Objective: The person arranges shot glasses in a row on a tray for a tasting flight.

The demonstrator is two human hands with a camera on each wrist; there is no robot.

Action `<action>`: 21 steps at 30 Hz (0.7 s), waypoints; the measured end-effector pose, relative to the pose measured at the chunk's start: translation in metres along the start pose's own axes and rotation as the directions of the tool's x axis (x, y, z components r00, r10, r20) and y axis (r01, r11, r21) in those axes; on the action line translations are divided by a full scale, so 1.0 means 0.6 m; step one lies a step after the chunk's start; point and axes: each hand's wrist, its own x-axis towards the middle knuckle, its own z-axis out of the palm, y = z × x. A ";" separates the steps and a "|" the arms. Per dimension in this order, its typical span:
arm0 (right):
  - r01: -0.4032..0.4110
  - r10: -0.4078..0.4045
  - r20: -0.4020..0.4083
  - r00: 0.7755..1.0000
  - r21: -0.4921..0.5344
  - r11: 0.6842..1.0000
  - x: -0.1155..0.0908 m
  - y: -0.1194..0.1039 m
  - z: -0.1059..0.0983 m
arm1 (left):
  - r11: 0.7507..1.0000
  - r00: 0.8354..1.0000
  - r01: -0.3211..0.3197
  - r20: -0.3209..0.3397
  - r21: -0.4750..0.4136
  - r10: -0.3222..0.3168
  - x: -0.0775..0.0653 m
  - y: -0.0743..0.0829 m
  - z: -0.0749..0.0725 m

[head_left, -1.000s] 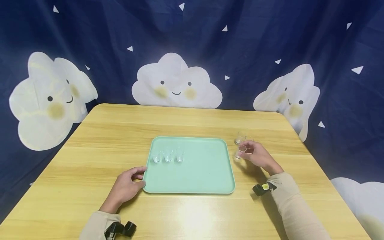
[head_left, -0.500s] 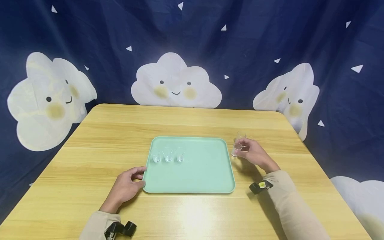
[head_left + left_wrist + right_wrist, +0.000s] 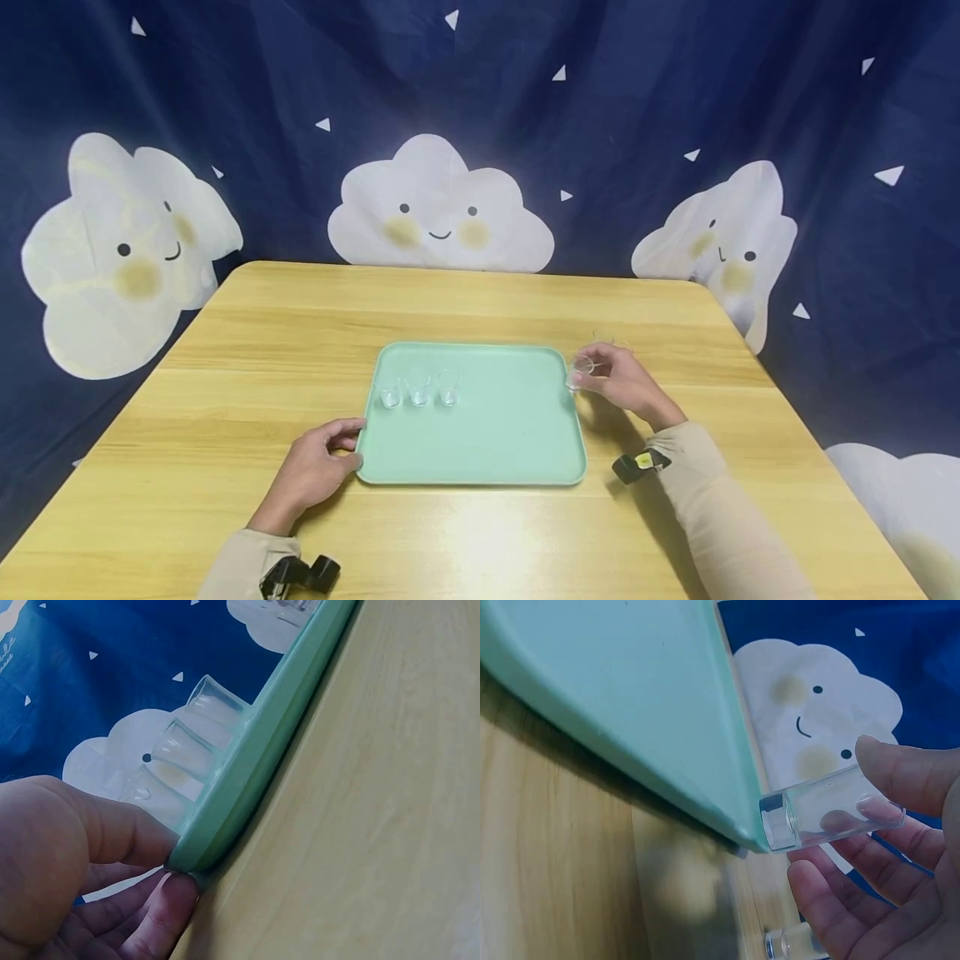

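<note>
The mint-green tray [image 3: 495, 442] lies on the wooden table. My left hand [image 3: 311, 471] pinches its left rim, thumb and fingers meeting at the edge in the left wrist view. Three small clear shot glasses stand in a row on the tray's left part: a left one [image 3: 389, 395], a middle one [image 3: 418, 392] and a right one [image 3: 449, 392]. With thumb and fingers my right hand [image 3: 630, 385] holds another clear shot glass [image 3: 832, 812]. Its thick base overlaps the tray's right rim in the right wrist view.
Behind my right hand stand more clear glasses, mostly hidden in the head view; one glass [image 3: 795, 943] shows low in the right wrist view. A dark blue curtain [image 3: 465, 75] with white clouds hangs behind the table [image 3: 480, 304].
My right hand has moved left with the shot glass, from the table right of the tray to the tray's right rim. The left hand and the glasses on the tray stay put.
</note>
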 end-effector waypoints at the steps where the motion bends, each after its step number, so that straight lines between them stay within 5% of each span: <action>1: -0.005 0.005 0.001 1.000 -0.002 1.000 0.000 -0.001 0.002 | 1.000 1.000 0.003 0.003 0.001 -0.003 0.000 -0.001 0.000; 13: 0.021 -0.021 0.019 1.000 -0.019 1.000 0.007 -0.041 0.016 | 1.000 1.000 -0.022 -0.003 -0.013 0.022 0.009 0.004 -0.002; 21: 0.037 -0.039 0.050 0.998 0.044 0.998 0.024 -0.029 0.037 | 1.000 1.000 -0.017 -0.003 -0.014 0.017 0.006 0.001 0.000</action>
